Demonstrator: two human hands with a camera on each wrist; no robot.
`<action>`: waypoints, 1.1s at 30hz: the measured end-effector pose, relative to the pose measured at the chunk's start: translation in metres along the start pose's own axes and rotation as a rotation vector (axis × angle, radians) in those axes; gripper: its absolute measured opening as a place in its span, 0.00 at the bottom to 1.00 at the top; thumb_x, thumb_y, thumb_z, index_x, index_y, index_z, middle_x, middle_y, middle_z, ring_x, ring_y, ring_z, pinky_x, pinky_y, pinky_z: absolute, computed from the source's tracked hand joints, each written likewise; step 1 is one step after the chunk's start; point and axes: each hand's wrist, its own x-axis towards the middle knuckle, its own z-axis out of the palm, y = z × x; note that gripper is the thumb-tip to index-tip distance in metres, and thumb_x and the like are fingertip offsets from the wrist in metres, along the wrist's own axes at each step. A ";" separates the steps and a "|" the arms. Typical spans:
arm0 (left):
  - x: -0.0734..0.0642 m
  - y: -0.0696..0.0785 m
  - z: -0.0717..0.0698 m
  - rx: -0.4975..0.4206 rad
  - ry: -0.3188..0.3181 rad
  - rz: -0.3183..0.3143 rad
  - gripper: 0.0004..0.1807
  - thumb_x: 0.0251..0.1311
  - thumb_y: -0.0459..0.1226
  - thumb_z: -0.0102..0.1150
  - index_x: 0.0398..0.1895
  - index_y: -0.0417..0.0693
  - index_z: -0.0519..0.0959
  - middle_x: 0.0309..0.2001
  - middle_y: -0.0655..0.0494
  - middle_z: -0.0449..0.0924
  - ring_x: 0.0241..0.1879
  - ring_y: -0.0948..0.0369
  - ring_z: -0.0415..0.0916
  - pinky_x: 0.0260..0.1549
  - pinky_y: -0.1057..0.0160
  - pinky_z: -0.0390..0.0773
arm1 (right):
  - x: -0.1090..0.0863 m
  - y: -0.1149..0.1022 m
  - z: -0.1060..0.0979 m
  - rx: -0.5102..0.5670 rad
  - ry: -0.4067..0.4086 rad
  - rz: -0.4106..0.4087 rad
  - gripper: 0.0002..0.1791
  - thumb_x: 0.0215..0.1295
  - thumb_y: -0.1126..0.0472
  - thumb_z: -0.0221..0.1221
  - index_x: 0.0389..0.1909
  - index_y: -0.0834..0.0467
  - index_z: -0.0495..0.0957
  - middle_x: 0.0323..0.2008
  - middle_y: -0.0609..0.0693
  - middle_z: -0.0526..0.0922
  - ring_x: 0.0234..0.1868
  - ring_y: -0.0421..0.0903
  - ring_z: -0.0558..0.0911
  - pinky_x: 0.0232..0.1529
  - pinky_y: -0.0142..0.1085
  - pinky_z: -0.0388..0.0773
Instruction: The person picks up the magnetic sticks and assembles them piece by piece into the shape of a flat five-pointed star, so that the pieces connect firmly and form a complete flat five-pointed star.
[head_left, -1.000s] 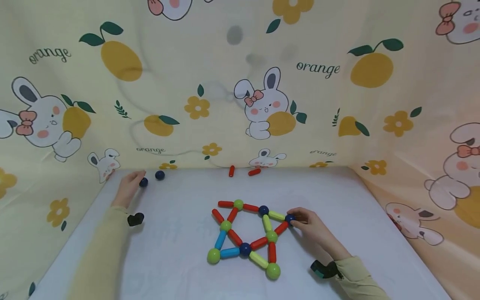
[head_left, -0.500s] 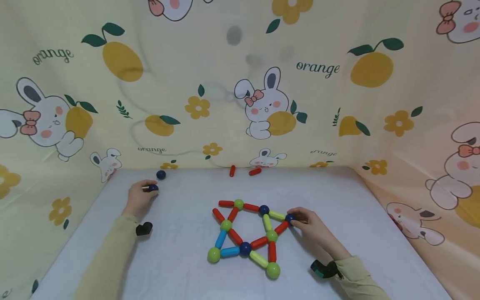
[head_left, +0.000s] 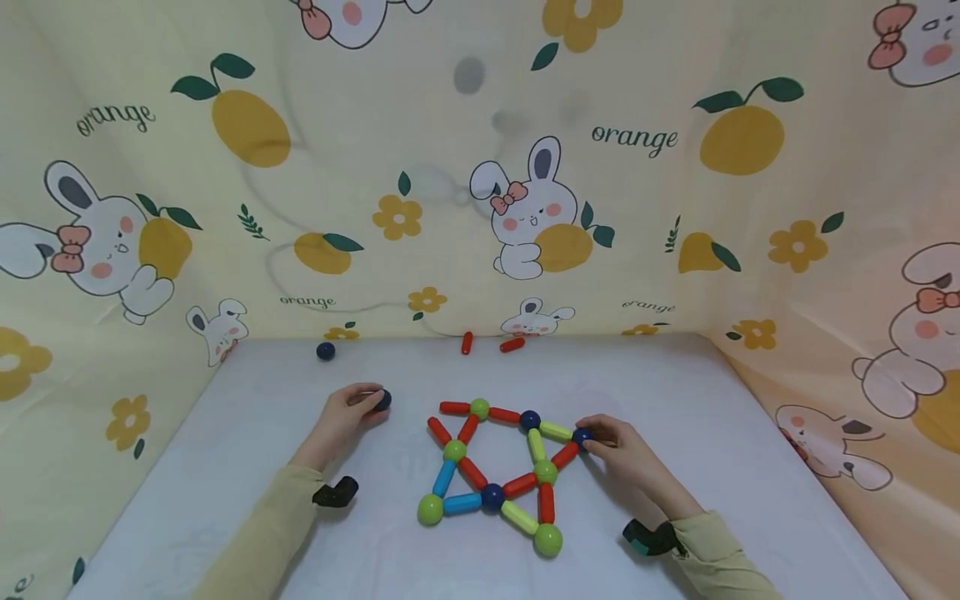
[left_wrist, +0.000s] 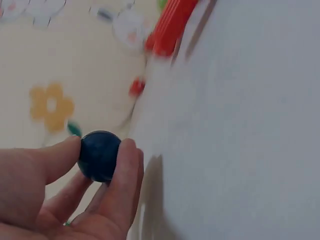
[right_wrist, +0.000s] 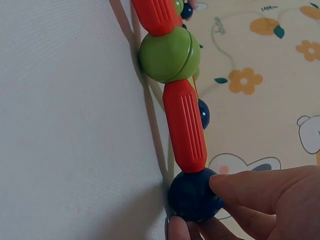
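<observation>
My left hand (head_left: 345,421) pinches a dark blue ball (left_wrist: 100,156) between thumb and fingers, to the left of a flat ball-and-rod structure. Green balls (head_left: 430,509), dark blue balls (head_left: 492,497), red rods (head_left: 547,503), blue rods (head_left: 462,502) and yellow-green rods (head_left: 519,517) make up that structure on the table. At its right corner, my right hand (head_left: 626,454) holds another dark blue ball (right_wrist: 196,195) by thumb and fingers. A red rod (right_wrist: 185,125) and a yellow-green rod (head_left: 555,431) join onto this corner ball. Two red rods stick out freely at the structure's upper left.
A loose dark blue ball (head_left: 326,351) lies at the back left of the white table (head_left: 675,375). Two loose red rods (head_left: 512,344) lie at the back edge, against the printed curtain (head_left: 420,167).
My left hand has picked up a dark blue ball at the back left and carried it right and nearer, toward the structure. My right hand stays at the corner ball.
</observation>
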 end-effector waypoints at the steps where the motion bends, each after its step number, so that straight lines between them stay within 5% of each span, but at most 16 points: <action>1: -0.001 0.000 0.008 -0.011 -0.015 -0.012 0.20 0.69 0.35 0.51 0.61 0.35 0.68 0.56 0.35 0.70 0.50 0.51 0.77 0.47 0.60 0.79 | 0.000 0.000 0.000 0.000 0.000 0.000 0.16 0.67 0.69 0.55 0.54 0.65 0.74 0.52 0.58 0.78 0.52 0.57 0.77 0.55 0.54 0.72; 10: -0.004 -0.003 0.052 -0.032 -0.065 -0.062 0.17 0.68 0.36 0.54 0.56 0.36 0.72 0.50 0.36 0.75 0.40 0.53 0.81 0.40 0.57 0.81 | 0.001 0.004 0.002 -0.001 -0.003 0.000 0.16 0.67 0.68 0.56 0.54 0.63 0.75 0.52 0.57 0.78 0.52 0.56 0.77 0.55 0.53 0.72; 21: -0.004 -0.006 0.061 -0.072 -0.071 -0.069 0.16 0.69 0.35 0.52 0.56 0.35 0.72 0.49 0.38 0.75 0.36 0.55 0.81 0.39 0.57 0.82 | 0.006 -0.005 -0.002 -0.032 -0.030 0.005 0.16 0.68 0.66 0.56 0.55 0.64 0.75 0.51 0.57 0.78 0.51 0.54 0.77 0.54 0.51 0.73; 27: -0.005 -0.002 0.062 -0.052 -0.064 -0.073 0.18 0.70 0.37 0.50 0.58 0.35 0.72 0.50 0.38 0.75 0.37 0.55 0.81 0.40 0.58 0.82 | 0.035 -0.021 -0.011 -0.072 -0.069 -0.039 0.17 0.69 0.63 0.54 0.56 0.66 0.73 0.50 0.61 0.79 0.50 0.55 0.78 0.50 0.48 0.76; 33: -0.005 -0.001 0.060 0.001 -0.058 -0.065 0.17 0.70 0.37 0.51 0.57 0.36 0.74 0.48 0.40 0.78 0.35 0.56 0.81 0.38 0.60 0.82 | 0.078 -0.049 0.001 -0.106 -0.221 -0.132 0.20 0.70 0.57 0.55 0.57 0.63 0.74 0.51 0.55 0.79 0.53 0.53 0.76 0.54 0.49 0.74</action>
